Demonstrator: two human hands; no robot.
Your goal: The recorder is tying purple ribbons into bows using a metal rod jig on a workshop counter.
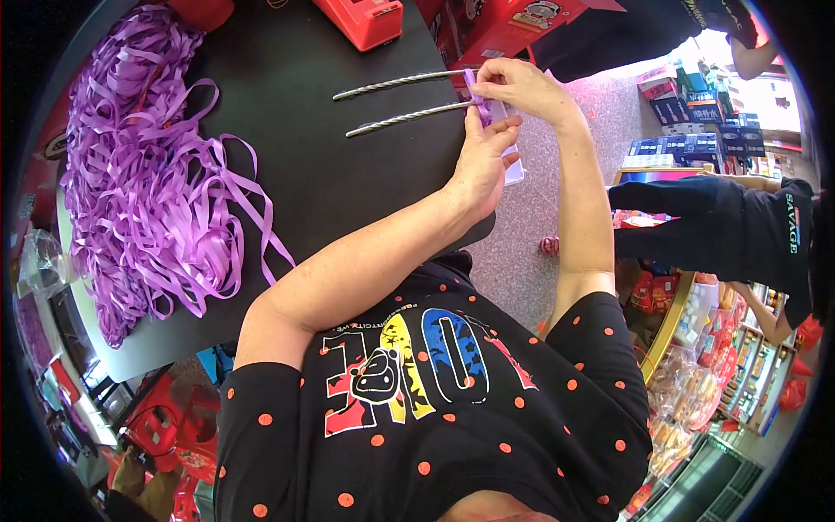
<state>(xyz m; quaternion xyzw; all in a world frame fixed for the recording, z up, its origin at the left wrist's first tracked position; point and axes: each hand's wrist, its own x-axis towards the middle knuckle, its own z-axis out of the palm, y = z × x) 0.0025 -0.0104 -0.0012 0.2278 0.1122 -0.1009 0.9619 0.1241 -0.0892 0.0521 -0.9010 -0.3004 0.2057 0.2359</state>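
Observation:
Two twisted metal rods (pixel 409 116) stick out side by side over the black table, pointing left. Purple ribbon (pixel 470 80) is wound around their right ends. My right hand (pixel 526 90) pinches the ribbon from above, by the upper rod's end. Just below, my left hand (pixel 481 165) has its thumb and fingers closed on the ribbon by the lower rod's end. A pale lilac flat piece (pixel 515 171) shows beside my left hand; what it belongs to is hidden.
A big heap of loose purple ribbon (pixel 148 174) covers the left of the black table (pixel 304 187), strands trailing right. A red tape dispenser (pixel 365 22) sits at the far edge. Red boxes (pixel 496 30) stand beyond. Two people in dark clothes (pixel 713 226) stand at the right near stocked shelves.

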